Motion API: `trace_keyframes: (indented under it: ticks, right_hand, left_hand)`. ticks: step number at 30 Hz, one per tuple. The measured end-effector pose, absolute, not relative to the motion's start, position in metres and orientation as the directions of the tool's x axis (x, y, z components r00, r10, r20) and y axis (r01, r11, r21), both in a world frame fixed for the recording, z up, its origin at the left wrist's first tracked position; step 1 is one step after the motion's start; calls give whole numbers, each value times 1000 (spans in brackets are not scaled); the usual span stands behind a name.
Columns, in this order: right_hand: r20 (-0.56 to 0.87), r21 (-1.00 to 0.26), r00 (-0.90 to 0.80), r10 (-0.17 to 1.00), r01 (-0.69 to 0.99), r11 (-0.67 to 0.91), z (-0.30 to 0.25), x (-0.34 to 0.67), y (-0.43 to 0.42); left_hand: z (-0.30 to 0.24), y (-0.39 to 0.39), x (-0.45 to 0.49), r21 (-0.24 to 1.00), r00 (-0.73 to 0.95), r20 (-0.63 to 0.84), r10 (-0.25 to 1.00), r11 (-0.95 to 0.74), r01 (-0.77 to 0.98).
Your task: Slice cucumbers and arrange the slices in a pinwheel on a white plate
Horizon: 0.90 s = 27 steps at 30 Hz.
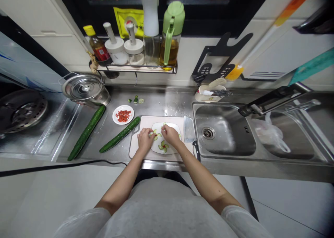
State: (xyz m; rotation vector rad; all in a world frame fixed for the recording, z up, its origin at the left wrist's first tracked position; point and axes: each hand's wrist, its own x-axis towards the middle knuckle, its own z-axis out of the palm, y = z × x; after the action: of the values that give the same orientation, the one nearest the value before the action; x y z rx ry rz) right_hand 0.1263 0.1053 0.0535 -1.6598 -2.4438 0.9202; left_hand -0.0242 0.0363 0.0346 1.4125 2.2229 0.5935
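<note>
A white plate (171, 150) lies on the pale cutting board (136, 145) by the counter's front edge. Thin cucumber slices (164, 146) form a small pinwheel on it, with a bit of red at the centre. My left hand (145, 139) is at the plate's left side, thumb and fingertips closed on a cucumber slice in another cluster. Over the back of the plate, my right hand (171, 135) is closed in a pinch; what is between the fingertips is too small to make out. More slices are partly hidden by this hand. A cleaver (188, 128) lies on the board's right side.
Left of the board are a small dish (114, 117) of chopped red pieces, a cut cucumber (120, 135) and a longer cucumber (87, 133). Cucumber ends (135, 100) lie behind. A lidded pot (87, 90) stands back left; a double sink (225, 154) is right. Bottles line the rack (146, 69).
</note>
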Motion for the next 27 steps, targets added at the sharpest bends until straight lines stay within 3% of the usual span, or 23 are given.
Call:
trace_keyframes:
  ticks: [7,27]
  right_hand:
    - [-327,-429,-482,813,842,326,51,112,99]
    - [-320,-432,-510,799,829,356,39,104,98]
  left_hand:
    - [36,36,-21,547,-368,-146,918,385,743]
    - [32,38,-22,538,-364,-175,915,399,743]
